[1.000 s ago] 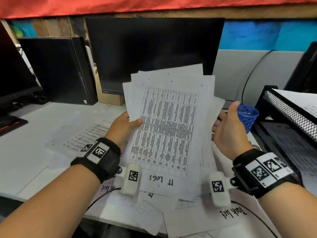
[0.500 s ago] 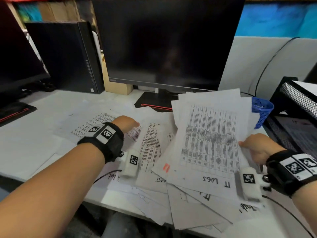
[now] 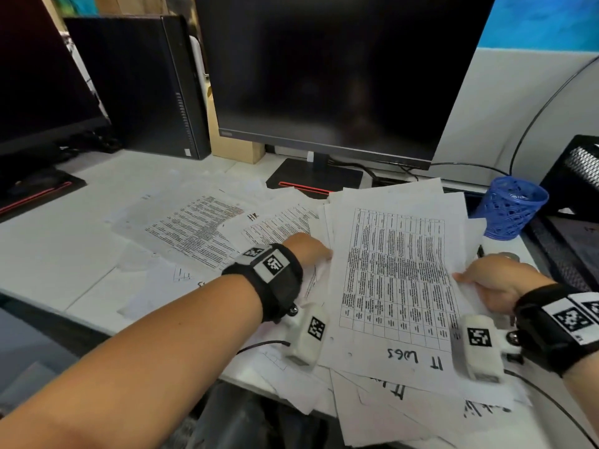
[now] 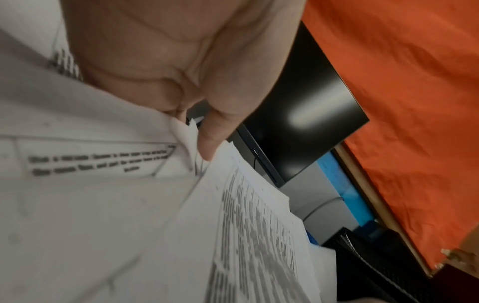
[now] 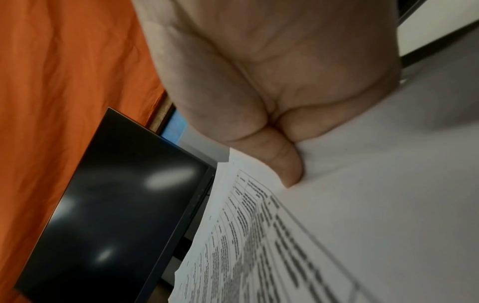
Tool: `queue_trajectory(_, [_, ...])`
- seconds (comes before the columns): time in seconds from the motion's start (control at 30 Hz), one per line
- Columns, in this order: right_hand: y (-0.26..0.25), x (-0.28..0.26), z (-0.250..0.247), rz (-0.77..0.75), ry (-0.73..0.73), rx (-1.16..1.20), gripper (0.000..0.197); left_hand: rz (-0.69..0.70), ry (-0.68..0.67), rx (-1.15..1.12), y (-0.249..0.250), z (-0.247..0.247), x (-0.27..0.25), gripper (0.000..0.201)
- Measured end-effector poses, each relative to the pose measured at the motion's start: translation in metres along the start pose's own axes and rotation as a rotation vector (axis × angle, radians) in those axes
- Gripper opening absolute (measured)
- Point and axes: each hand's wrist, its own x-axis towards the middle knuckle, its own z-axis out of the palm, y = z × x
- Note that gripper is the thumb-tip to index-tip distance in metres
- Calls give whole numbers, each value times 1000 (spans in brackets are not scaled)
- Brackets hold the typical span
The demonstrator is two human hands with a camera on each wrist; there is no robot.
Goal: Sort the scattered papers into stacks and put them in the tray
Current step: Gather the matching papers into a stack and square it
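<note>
A stack of printed papers (image 3: 395, 280), its top sheet a table marked "IT Logs", lies low over the desk at centre right. My right hand (image 3: 496, 286) grips the stack's right edge, thumb (image 5: 285, 170) on top and fingers hidden beneath. My left hand (image 3: 308, 251) is at the stack's left edge; its thumb (image 4: 207, 141) lies on the sheet edges and its fingers are tucked under the paper. Loose printed sheets (image 3: 194, 228) lie scattered on the desk to the left, one marked "HR" (image 3: 275, 225). More sheets (image 3: 398, 403) spread under the stack. The black mesh tray (image 3: 580, 176) stands at the far right.
A blue mesh pen cup (image 3: 512, 207) stands between the stack and the tray. Behind the papers are a dark monitor (image 3: 324, 76) on its stand and a black PC tower (image 3: 139, 85). A cable (image 3: 551, 403) runs under my right wrist near the desk's front edge.
The stack came down from upright before the monitor to low over the desk, held by the right hand. My left hand let go, passed over loose sheets, then returned to the stack's left edge.
</note>
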Motion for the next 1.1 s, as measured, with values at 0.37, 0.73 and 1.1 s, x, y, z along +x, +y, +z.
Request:
queue_trajectory(0.37, [-1,-13,-2,38,-21,309,15,190,140,-335,-13,-14,3,25])
queue_trajectory(0.73, [-55,-61,30,-154,-270,541,27,373,83,-580,2,-57,-23,30])
queue_trajectory(1.1, [-89,-113,50,-514,70,396,18,608,269,-439,21,-65,-45,32])
